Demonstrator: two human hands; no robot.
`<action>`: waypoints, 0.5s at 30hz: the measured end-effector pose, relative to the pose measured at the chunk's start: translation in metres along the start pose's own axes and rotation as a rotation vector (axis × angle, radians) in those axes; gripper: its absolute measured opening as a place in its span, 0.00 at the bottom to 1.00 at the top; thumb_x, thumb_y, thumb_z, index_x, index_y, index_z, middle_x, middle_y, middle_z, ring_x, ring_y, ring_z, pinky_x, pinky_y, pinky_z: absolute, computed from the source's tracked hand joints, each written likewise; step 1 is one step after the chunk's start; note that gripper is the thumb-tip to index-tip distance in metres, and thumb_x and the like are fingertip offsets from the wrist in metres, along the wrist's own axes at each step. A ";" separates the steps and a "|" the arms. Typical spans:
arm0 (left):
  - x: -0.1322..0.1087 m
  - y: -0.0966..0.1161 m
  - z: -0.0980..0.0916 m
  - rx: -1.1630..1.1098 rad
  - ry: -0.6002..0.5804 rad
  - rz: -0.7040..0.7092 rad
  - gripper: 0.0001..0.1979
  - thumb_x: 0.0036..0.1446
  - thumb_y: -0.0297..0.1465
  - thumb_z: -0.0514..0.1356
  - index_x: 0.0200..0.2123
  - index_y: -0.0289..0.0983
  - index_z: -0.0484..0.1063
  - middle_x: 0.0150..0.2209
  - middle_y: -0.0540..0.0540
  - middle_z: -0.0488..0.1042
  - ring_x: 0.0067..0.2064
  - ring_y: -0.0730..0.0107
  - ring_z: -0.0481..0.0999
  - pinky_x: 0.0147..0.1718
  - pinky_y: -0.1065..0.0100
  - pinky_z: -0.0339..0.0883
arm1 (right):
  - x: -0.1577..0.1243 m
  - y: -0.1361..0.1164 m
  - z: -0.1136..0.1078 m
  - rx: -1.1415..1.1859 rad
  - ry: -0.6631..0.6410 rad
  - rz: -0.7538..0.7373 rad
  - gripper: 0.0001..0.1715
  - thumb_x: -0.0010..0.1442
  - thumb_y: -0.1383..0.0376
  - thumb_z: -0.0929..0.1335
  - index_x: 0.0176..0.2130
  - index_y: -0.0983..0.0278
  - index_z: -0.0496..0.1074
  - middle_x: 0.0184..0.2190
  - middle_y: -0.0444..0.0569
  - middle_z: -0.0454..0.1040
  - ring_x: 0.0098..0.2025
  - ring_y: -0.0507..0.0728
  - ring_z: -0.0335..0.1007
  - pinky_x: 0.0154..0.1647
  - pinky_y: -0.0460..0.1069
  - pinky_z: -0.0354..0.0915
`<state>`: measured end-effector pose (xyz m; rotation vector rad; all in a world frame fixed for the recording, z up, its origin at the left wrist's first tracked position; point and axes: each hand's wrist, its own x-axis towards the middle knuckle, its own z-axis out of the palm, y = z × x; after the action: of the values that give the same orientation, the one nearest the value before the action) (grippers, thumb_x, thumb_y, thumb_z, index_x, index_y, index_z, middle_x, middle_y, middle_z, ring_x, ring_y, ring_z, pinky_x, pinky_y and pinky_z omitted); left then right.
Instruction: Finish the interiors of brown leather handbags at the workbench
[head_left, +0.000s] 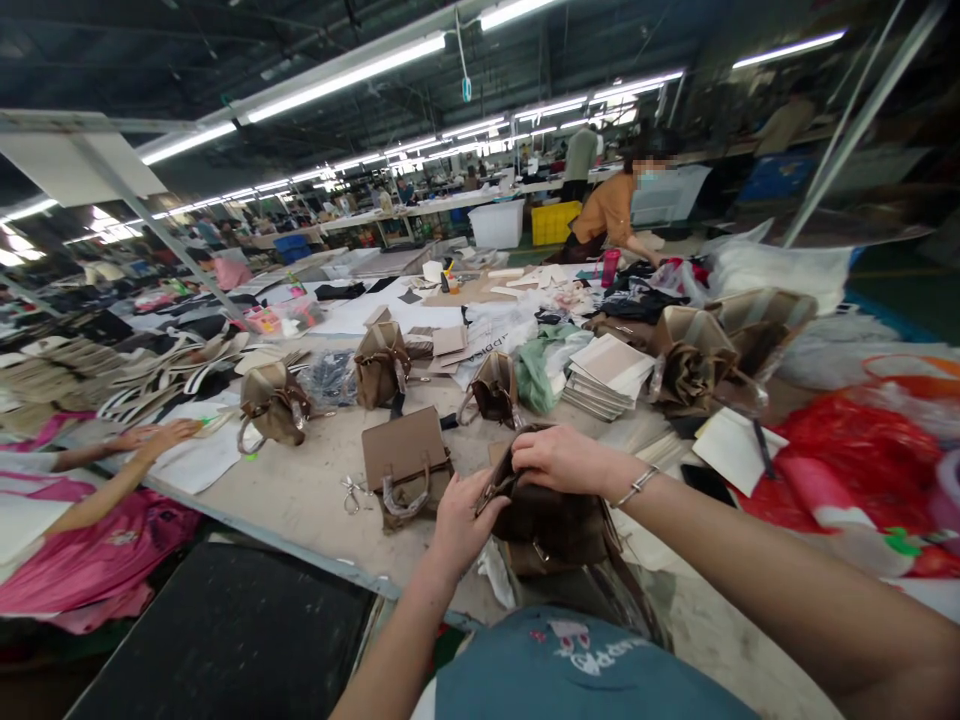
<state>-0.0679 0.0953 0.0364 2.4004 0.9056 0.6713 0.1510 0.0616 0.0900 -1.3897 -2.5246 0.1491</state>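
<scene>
A dark brown handbag lies tilted on the table right in front of my body, its mouth facing away from me. My left hand pinches the left edge of the mouth between thumb and fingers. From the right, my right hand is closed on the upper edge, with its fingertips bent into the mouth; what they touch inside is hidden. Just left of my hands stands a lighter brown handbag with a plastic-wrapped handle. Beside it lie small scissors.
More brown bags stand at the back, including one bag at left and another bag at right. Stacked beige panels and a red plastic bag lie to the right. A co-worker's hands work at far left; another person leans over the far side.
</scene>
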 end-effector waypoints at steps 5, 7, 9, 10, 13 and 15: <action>0.000 0.000 0.002 0.039 0.028 0.013 0.16 0.58 0.35 0.53 0.50 0.43 0.67 0.49 0.45 0.73 0.50 0.62 0.71 0.56 0.49 0.53 | 0.001 0.003 0.005 -0.034 0.061 0.093 0.12 0.61 0.61 0.62 0.34 0.62 0.72 0.33 0.47 0.73 0.33 0.52 0.67 0.32 0.45 0.56; 0.001 0.000 0.004 0.054 0.036 0.022 0.16 0.58 0.35 0.53 0.49 0.43 0.68 0.48 0.45 0.73 0.49 0.63 0.72 0.56 0.50 0.54 | 0.002 0.003 0.007 -0.060 0.074 0.127 0.12 0.62 0.61 0.61 0.33 0.63 0.71 0.32 0.47 0.73 0.33 0.52 0.67 0.31 0.45 0.54; 0.001 0.000 0.006 0.064 0.043 0.029 0.16 0.58 0.34 0.53 0.49 0.43 0.68 0.48 0.45 0.74 0.49 0.64 0.72 0.56 0.50 0.56 | 0.003 0.002 0.009 -0.080 0.088 0.159 0.13 0.62 0.61 0.61 0.33 0.63 0.71 0.31 0.47 0.72 0.32 0.52 0.67 0.31 0.45 0.54; 0.002 0.000 0.007 0.065 0.046 0.028 0.16 0.58 0.34 0.53 0.49 0.43 0.68 0.47 0.45 0.74 0.49 0.64 0.72 0.55 0.51 0.57 | 0.004 0.001 0.010 -0.083 0.094 0.173 0.13 0.62 0.60 0.61 0.33 0.64 0.71 0.31 0.48 0.72 0.33 0.52 0.67 0.31 0.46 0.54; 0.003 -0.001 0.009 0.057 0.046 0.015 0.15 0.58 0.34 0.53 0.49 0.42 0.68 0.47 0.45 0.74 0.49 0.63 0.72 0.55 0.51 0.57 | 0.003 0.000 0.009 -0.065 0.105 0.190 0.13 0.62 0.60 0.61 0.33 0.64 0.71 0.31 0.49 0.73 0.33 0.53 0.67 0.32 0.46 0.55; 0.003 -0.001 0.010 0.050 0.041 0.006 0.15 0.58 0.34 0.53 0.48 0.42 0.69 0.47 0.45 0.74 0.49 0.63 0.72 0.56 0.50 0.57 | 0.002 -0.001 0.006 -0.016 0.107 0.166 0.10 0.60 0.61 0.62 0.34 0.64 0.71 0.31 0.49 0.73 0.34 0.53 0.67 0.33 0.46 0.56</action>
<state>-0.0606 0.0953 0.0293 2.4427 0.9431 0.7101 0.1474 0.0627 0.0846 -1.5700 -2.3282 0.0824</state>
